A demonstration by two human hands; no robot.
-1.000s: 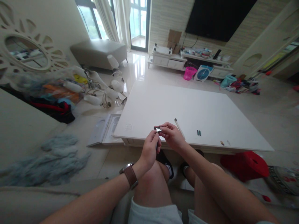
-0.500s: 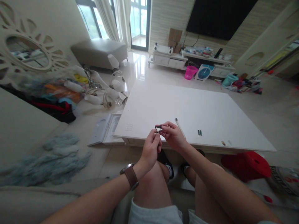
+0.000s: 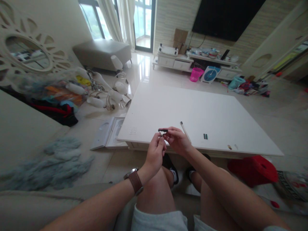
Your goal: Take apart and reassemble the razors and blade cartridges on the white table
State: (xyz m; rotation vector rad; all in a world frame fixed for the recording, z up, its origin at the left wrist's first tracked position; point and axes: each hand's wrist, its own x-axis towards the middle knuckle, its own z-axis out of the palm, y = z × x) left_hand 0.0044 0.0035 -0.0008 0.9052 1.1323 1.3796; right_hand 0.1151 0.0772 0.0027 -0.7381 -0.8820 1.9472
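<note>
Head view: a small dark flat piece with a silvery tip (image 3: 163, 131) lies crosswise above the white table's (image 3: 192, 106) near edge. The right hand (image 3: 177, 141) pinches its right end, and the left hand (image 3: 156, 153) pinches it from beneath. A thin white stick (image 3: 184, 130) lies just right of it. The far pink basket's (image 3: 195, 75) contents are unclear.

White low table (image 3: 192, 106) on the glossy floor (image 3: 146, 69). On top, a thin stick (image 3: 184, 130) lies angled near the front edge, a small dark block (image 3: 205, 136) lies beside it, and two tiny bits (image 3: 229, 147) farther right.
</note>
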